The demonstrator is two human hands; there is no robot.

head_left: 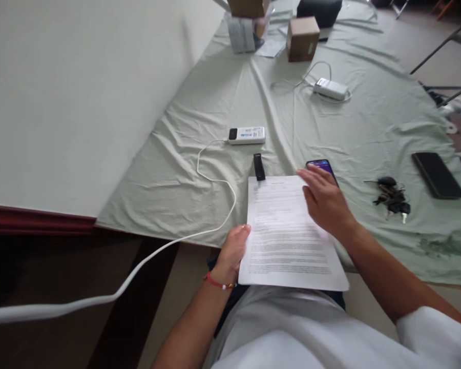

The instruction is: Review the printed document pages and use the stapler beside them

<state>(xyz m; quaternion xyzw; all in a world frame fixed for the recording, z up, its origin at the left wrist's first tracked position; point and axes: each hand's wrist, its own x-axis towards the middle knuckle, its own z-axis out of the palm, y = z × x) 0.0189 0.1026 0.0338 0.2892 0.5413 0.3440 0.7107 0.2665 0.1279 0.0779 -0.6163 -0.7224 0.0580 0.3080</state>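
My left hand (236, 248), a red bracelet at its wrist, is closed on the left edge of a sheaf of printed paper (288, 241). The pages lie partly on the table's near edge and reach toward my body. Over their upper right corner is my right hand (325, 202), fingers stretched out and slightly blurred. Just beyond that hand, a lit phone (323, 165) lies partly covered. At the top left corner of the pages sits a narrow black object, seemingly a stapler (258, 167).
A pale green cloth (192, 159) covers the table. On it are a white power bank (248, 135) with a cable, another white device (331, 89), keys (392, 197), a dark phone (438, 175) and a cardboard box (302, 39). A white cable (146, 261) crosses the left side.
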